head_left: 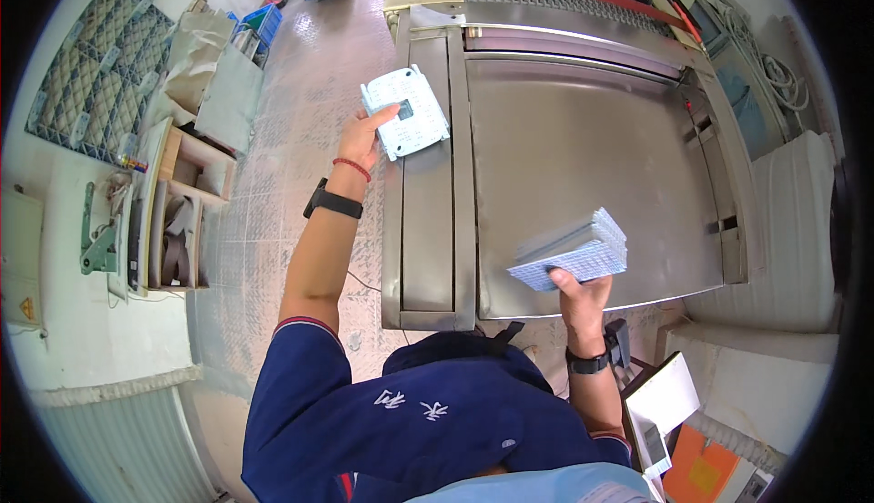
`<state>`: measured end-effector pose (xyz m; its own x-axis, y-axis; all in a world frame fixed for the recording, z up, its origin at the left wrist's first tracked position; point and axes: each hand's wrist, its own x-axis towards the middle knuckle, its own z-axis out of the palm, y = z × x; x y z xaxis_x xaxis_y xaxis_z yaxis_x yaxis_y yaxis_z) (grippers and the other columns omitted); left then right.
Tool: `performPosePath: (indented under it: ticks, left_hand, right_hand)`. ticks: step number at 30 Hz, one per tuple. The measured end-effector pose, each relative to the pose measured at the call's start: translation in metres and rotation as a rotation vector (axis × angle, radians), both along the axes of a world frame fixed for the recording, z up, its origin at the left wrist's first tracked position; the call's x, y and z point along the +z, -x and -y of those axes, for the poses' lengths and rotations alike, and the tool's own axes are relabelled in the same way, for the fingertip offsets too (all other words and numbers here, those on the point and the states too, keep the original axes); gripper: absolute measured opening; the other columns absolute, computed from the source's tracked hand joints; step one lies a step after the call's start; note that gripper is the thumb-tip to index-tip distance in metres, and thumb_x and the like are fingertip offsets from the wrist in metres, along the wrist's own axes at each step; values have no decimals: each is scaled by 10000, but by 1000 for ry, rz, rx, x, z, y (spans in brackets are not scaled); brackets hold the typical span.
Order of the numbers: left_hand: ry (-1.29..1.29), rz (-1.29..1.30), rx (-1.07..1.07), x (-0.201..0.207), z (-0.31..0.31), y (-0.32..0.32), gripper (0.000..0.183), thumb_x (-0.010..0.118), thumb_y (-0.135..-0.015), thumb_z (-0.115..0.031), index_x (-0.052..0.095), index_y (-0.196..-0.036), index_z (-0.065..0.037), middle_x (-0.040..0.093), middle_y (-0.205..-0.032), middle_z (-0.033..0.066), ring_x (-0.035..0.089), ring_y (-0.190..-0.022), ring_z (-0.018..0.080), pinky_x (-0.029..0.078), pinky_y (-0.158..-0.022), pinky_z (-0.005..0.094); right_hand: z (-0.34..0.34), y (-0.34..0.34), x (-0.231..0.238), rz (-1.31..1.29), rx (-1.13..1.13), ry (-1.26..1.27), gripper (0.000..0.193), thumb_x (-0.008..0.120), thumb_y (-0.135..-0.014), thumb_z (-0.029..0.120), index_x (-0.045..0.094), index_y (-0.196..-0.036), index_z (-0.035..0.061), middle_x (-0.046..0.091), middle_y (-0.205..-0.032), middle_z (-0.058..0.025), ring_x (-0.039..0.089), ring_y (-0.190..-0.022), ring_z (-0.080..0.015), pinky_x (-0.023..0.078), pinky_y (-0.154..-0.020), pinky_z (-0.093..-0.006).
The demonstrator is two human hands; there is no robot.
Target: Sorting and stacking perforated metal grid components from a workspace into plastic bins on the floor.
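Looks about midway to me, with the pale pieces split between both hands and neither lot let go of yet. The left hand (360, 140) has a white panel (421, 122) over the left edge of the worktop (592, 143), up toward the far left corner; thumb's on top by the dark square in the middle, and the other fingers are mostly hidden underneath, so it's pinched between them. Can't tell if it's actually resting on the metal. The right hand (583, 301) grips a thick light-blue stack (580, 253), tilted, just in from the near edge and right of the middle, thumb pressed on the near side, the rest of those fingers mostly out of sight. So that whole stack is left to deal with, I reckon. No idea how many are already done, I can't see a finished pile anywhere.
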<state>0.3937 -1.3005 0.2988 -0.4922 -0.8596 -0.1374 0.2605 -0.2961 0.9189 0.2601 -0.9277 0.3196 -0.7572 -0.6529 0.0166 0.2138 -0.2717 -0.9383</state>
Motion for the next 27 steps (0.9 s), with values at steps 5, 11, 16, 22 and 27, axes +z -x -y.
performPosePath:
  ticks: [5,11,16,22,27]
  left_hand:
    - [117,-42,72,10,-20,-18,349,699,-730,-28,548,-1029,71,625,-959,133,616,-880,228,495,-801,348]
    - [140,-33,60,-10,-36,-58,359,591,-819,-100,538,-1135,62,592,-1083,143,567,-1013,253,464,-900,363]
    - [200,-32,81,51,-105,-161,459,543,-870,-208,435,-1247,31,524,-1184,189,515,-1053,266,413,-901,387]
    - [39,-358,-164,101,-239,-115,473,485,-890,-228,382,-1266,38,502,-1163,167,497,-1037,269,410,-881,385]
    - [-176,-486,-565,97,-314,-12,485,437,-906,-245,339,-1282,45,483,-1145,148,482,-1024,272,408,-864,384]
  right_hand:
    - [-54,6,-7,107,-114,37,617,764,-661,60,441,-1183,-6,542,-1047,-61,538,-948,-173,437,-863,-308]
    - [-128,23,-16,300,-146,162,622,719,-688,16,417,-1230,-11,553,-1117,-76,549,-1032,-195,445,-901,-332]
    - [-199,38,-16,532,-152,284,476,676,-752,5,466,-1178,-6,586,-1082,-100,577,-1000,-228,467,-898,-383]
    - [-308,52,-35,664,-289,531,426,676,-771,23,494,-1155,10,600,-1066,-96,590,-994,-229,480,-886,-414]
    - [-404,50,-41,600,-431,631,423,689,-767,37,504,-1147,15,602,-1062,-87,591,-987,-215,485,-876,-387]
